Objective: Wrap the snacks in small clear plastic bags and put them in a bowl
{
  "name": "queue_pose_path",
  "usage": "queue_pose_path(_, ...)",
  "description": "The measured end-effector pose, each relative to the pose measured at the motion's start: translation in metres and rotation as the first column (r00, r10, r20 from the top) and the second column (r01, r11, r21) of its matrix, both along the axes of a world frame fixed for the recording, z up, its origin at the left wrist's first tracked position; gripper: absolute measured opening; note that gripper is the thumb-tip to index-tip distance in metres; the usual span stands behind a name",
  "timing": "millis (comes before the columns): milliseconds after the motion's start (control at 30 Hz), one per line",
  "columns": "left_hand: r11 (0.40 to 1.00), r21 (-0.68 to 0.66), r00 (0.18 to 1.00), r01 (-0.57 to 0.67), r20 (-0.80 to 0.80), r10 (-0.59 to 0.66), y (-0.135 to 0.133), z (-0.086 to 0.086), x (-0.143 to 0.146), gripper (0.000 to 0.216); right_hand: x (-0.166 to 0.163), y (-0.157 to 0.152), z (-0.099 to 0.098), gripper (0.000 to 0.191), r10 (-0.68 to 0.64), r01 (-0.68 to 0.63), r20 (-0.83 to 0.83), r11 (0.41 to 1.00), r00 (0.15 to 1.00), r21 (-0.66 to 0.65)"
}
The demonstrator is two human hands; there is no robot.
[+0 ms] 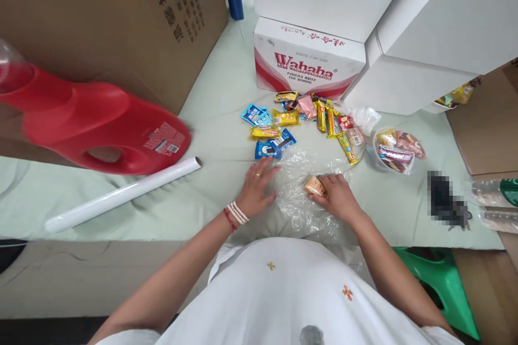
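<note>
My right hand [336, 194] is closed around a small light-brown wrapped snack [314, 186], just above a crumpled sheet of clear plastic [295, 197]. To its left, my left hand [259, 186] has its fingers spread, with nothing in it, at the plastic's left edge. Beyond that hand's fingertips lie blue snack packets [277, 143]. Several more wrapped snacks are strewn farther back, among them yellow packets [286, 118], a pink packet [307, 107] and narrow yellow bars [347, 148]. A clear round tub [378, 153] on the right holds several wrapped snacks.
A red jug [121, 118] and a white roll [121, 194] lie on the left, before a large cardboard box [121, 21]. Behind the snacks stands a Wahaba-type water carton [309, 62] beside white boxes [413, 81]. Plastic bottles [491, 192] lie far right; a green stool [449, 285] is below.
</note>
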State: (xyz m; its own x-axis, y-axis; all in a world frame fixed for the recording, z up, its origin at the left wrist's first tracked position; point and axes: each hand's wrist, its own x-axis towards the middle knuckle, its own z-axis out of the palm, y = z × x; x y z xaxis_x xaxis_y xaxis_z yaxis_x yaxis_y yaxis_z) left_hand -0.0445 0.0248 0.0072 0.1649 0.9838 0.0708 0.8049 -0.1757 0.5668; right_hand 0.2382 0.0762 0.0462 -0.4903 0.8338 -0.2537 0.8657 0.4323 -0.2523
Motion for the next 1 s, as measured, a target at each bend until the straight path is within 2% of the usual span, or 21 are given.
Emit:
queue_pose_path(67,0.949,0.014,0.949,-0.314,-0.004,0.314,-0.006,0.003,0.008,0.051,0.006,0.0,-0.008,0.047,-0.016,0.017,-0.041,1.0,0.999,0.016)
queue_pose_path(100,0.909,0.0,0.908,-0.418,-0.019,0.418,-0.009,0.005,0.014,0.046,0.009,-0.001,-0.01,0.048,-0.025,0.027,-0.056,0.999,0.998,0.028)
queue_pose_path(133,0.883,-0.021,0.883,-0.47,-0.029,0.469,-0.013,0.008,0.022,0.042,0.01,-0.002,-0.012,0.047,-0.035,0.038,-0.068,0.998,0.997,0.041)
queue_pose_path(200,0.893,-0.062,0.894,-0.445,0.021,0.447,-0.018,0.013,0.038,0.032,0.012,-0.005,-0.014,0.047,-0.054,0.06,-0.091,0.996,0.994,0.066)
queue_pose_path(267,0.932,-0.097,0.909,-0.35,0.203,0.363,-0.019,0.017,0.053,0.024,0.012,-0.008,-0.016,0.047,-0.064,0.072,-0.114,0.994,0.991,0.076)
queue_pose_path(300,0.944,-0.132,0.884,-0.302,0.332,0.33,-0.019,0.019,0.058,0.022,0.012,-0.009,-0.017,0.047,-0.065,0.075,-0.125,0.994,0.99,0.075)
queue_pose_path(367,0.943,-0.251,0.749,-0.217,0.577,0.326,-0.017,0.021,0.066,0.022,0.013,-0.01,-0.019,0.049,-0.066,0.076,-0.145,0.995,0.987,0.067)
queue_pose_path(433,0.901,-0.395,0.596,-0.181,0.684,0.42,-0.014,0.019,0.067,0.027,0.015,-0.01,-0.021,0.05,-0.065,0.076,-0.166,0.996,0.984,0.057)
queue_pose_path(467,0.87,-0.453,0.558,-0.194,0.678,0.478,-0.014,0.018,0.065,0.029,0.017,-0.01,-0.022,0.05,-0.066,0.077,-0.178,0.996,0.982,0.055)
queue_pose_path(533,0.816,-0.512,0.553,-0.268,0.612,0.565,-0.015,0.013,0.059,0.032,0.02,-0.011,-0.024,0.05,-0.068,0.081,-0.201,0.995,0.977,0.056)
queue_pose_path(600,0.789,-0.539,0.581,-0.295,0.555,0.596,-0.017,0.008,0.05,0.034,0.022,-0.011,-0.026,0.048,-0.069,0.083,-0.217,0.995,0.974,0.06)
queue_pose_path(700,0.771,-0.584,0.654,-0.254,0.484,0.581,-0.022,0.003,0.037,0.033,0.023,-0.012,-0.026,0.048,-0.065,0.079,-0.228,0.995,0.971,0.055)
queue_pose_path(767,0.788,-0.503,0.738,-0.356,0.366,0.567,-0.027,0.004,0.033,0.031,0.023,-0.011,-0.024,0.048,-0.063,0.075,-0.23,0.996,0.971,0.042)
queue_pose_path(833,0.831,-0.241,0.816,-0.501,0.189,0.547,-0.033,0.006,0.032,0.039,0.022,-0.01,-0.021,0.047,-0.06,0.069,-0.227,0.997,0.972,0.034)
queue_pose_path(867,0.857,-0.079,0.852,-0.509,0.097,0.515,-0.037,0.007,0.034,0.043,0.021,-0.009,-0.02,0.046,-0.058,0.067,-0.222,0.997,0.973,0.032)
queue_pose_path(900,0.888,0.064,0.89,-0.456,0.011,0.456,-0.04,0.008,0.035,0.045,0.02,-0.009,-0.018,0.046,-0.056,0.064,-0.215,0.997,0.975,0.032)
queue_pose_path(933,0.92,0.17,0.927,-0.352,-0.07,0.368,-0.043,0.008,0.037,0.045,0.02,-0.008,-0.017,0.045,-0.053,0.062,-0.207,0.998,0.977,0.034)
queue_pose_path(1000,0.965,0.253,0.972,-0.069,-0.2,0.122,-0.046,0.007,0.04,0.053,0.018,-0.007,-0.014,0.045,-0.047,0.055,-0.192,0.998,0.98,0.039)
